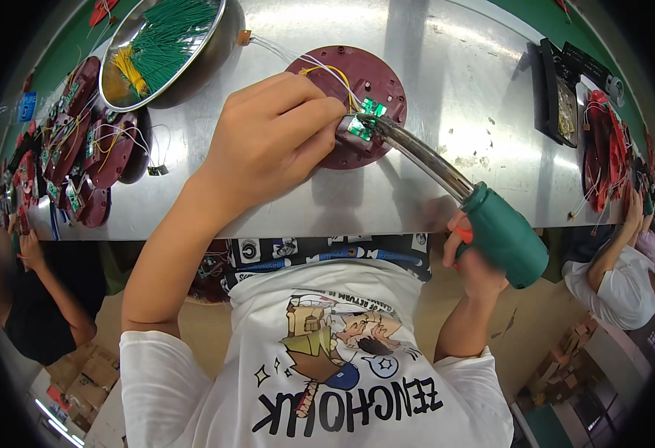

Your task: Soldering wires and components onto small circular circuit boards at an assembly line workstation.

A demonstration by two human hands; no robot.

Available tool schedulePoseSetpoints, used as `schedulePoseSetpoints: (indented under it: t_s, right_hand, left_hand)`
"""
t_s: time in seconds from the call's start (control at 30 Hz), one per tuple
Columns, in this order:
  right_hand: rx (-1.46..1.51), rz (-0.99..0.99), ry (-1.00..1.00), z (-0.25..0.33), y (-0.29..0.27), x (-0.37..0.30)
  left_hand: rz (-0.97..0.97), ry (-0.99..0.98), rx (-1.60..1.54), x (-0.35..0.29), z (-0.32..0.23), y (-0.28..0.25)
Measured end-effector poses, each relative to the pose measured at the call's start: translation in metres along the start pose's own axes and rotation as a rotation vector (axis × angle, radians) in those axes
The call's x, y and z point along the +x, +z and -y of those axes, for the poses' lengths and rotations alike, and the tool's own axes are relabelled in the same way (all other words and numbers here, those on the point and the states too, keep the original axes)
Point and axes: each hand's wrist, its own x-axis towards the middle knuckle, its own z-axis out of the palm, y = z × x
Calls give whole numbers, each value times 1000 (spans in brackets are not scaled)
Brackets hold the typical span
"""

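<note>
My left hand (pixel 271 138) pinches a thin wire, its fingertips close over a small green circuit board (pixel 362 128). The board sits on a round maroon plastic disc (pixel 376 71) lying on the metal bench. From the board, white and yellow wires (pixel 333 69) loop up; the white ones run left to a small brown tab (pixel 245 37). My right hand (pixel 477 261) is wrapped round the green handle of a soldering gun (pixel 503 235). Its metal barrel slants up to the left, and the dark tip meets the board beside my left fingertips. The exact contact point is partly hidden.
A metal bowl (pixel 219 30) of green and yellow wires stands at the far left. Stacked maroon discs with boards (pixel 107 153) lie at left. On the right are a black tray (pixel 559 93) and more red parts (pixel 604 153). Other people work at both sides.
</note>
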Motion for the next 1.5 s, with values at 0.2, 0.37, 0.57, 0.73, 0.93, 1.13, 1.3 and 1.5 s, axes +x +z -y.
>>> schedulePoseSetpoints:
  t_s: [0.2,0.37,0.57,0.73,0.93,1.13,1.3,1.5]
  right_hand:
    - [94,-52,76,-4,-5,-5]
    - [134,-46,18,0,-8,1]
    - [52,-63,-18,-2,0,-4]
    - [25,-70,-1,-3,1,-4]
    - [29,0,-81,-8,-4,-4]
    - [41,-37,-41,-3,-3,-3]
    - [-149,-66,-20,-8,-6,-9]
    - [-140,-34,6,-4,-6,-7]
  left_hand:
    - [32,-19,-6,0,-1,-3]
    - [19,-3,1,-1,0,-2]
    - [26,-8,-5,-1,0,-2]
    - [25,-4,10,1,-3,-4]
    - [-46,-144,20,-1,-10,-8]
    - [-327,-59,38,-2,-11,-17]
    - [-60,35,1,-4,-11,-2]
    - [-36,31,42,-6,-7,3]
